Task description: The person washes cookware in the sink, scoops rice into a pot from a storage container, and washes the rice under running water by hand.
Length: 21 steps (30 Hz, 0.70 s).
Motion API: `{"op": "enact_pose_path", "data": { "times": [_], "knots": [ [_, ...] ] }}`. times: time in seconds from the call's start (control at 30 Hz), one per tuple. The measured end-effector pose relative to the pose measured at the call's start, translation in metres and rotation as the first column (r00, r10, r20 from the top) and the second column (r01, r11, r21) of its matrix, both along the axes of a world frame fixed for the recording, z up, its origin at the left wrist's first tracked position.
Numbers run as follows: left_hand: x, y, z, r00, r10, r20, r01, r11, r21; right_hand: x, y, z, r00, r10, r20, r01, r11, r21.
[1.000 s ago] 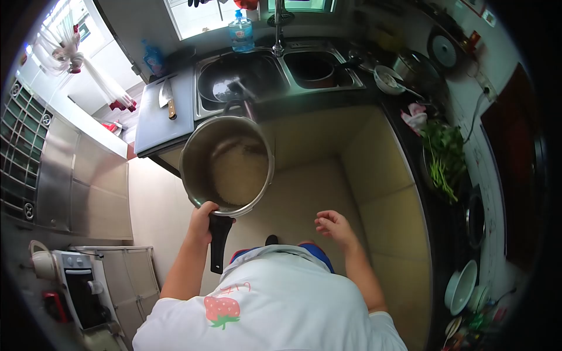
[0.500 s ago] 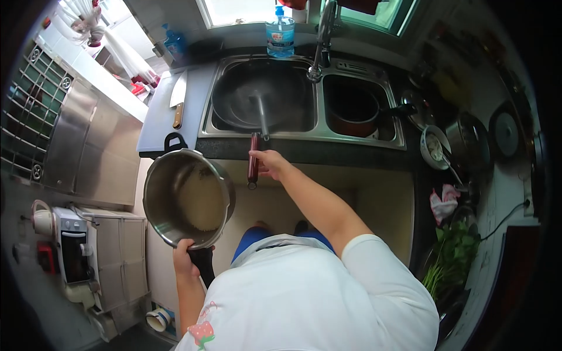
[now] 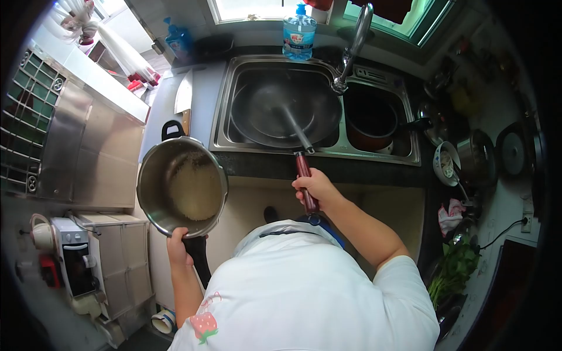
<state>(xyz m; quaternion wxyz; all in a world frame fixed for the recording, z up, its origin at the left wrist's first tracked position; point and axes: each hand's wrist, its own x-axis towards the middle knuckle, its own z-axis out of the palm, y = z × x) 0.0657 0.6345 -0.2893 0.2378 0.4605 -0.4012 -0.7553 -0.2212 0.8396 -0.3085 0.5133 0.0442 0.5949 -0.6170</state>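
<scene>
My left hand (image 3: 180,248) grips the black handle (image 3: 199,260) of a steel pot (image 3: 153,190), tilted so its inside shows pale grains (image 3: 196,190) at the bottom. My right hand (image 3: 316,188) is wrapped round the dark red handle (image 3: 305,181) of a wok (image 3: 257,114). That wok rests in the left basin of the steel sink (image 3: 219,131), its metal shank reaching over the front rim. A second, dark pot (image 3: 369,120) sits in the right basin, below the curved faucet (image 3: 353,52).
A knife (image 3: 184,99) lies on the pale board (image 3: 205,88) left of the sink. Blue bottles (image 3: 299,38) stand behind. Along the right counter are a bowl (image 3: 446,164) with a spoon, a cloth (image 3: 451,216) and leafy greens (image 3: 456,269). Cabinets (image 3: 126,263) stand at left.
My right hand has come from beside my body up to the wok handle and closed round it. The wok handle has swung right. The pot has shifted left, and the camera view has moved.
</scene>
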Motion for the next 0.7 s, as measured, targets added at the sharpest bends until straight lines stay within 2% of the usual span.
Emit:
{"op": "enact_pose_path", "data": {
  "times": [0.13, 0.23, 0.33, 0.5, 0.57, 0.67, 0.7],
  "knots": [
    [-0.026, -0.029, -0.003, 0.996, -0.072, -0.059, 0.072, 0.997, 0.001, -0.004, 0.005, 0.043, 0.993, -0.034, 0.117, 0.032, 0.999, 0.020],
    [-0.037, -0.040, -0.007, 0.988, -0.122, -0.099, 0.125, 0.992, 0.018, -0.007, -0.005, 0.056, 0.992, -0.015, 0.128, 0.009, 0.999, 0.050],
    [-0.048, -0.049, -0.008, 0.981, -0.152, -0.123, 0.156, 0.987, 0.026, -0.023, -0.032, 0.046, 0.976, -0.088, 0.198, 0.084, 0.996, 0.025],
    [-0.045, -0.056, -0.012, 0.996, -0.064, -0.061, 0.062, 0.998, -0.023, -0.022, -0.090, -0.001, 0.937, -0.210, 0.279, 0.230, 0.973, -0.039],
    [-0.042, -0.063, -0.009, 0.997, -0.054, -0.048, 0.052, 0.997, -0.050, -0.022, -0.111, -0.023, 0.883, -0.278, 0.378, 0.328, 0.942, -0.074],
    [-0.048, -0.075, 0.013, 0.999, -0.055, 0.000, 0.054, 0.993, -0.103, 0.000, -0.145, -0.033, 0.877, -0.340, 0.340, 0.387, 0.919, -0.078],
    [-0.048, -0.082, 0.014, 1.000, -0.017, 0.015, 0.020, 0.987, -0.157, 0.004, -0.150, -0.027, 0.917, -0.286, 0.279, 0.319, 0.944, -0.081]
  ]
}}
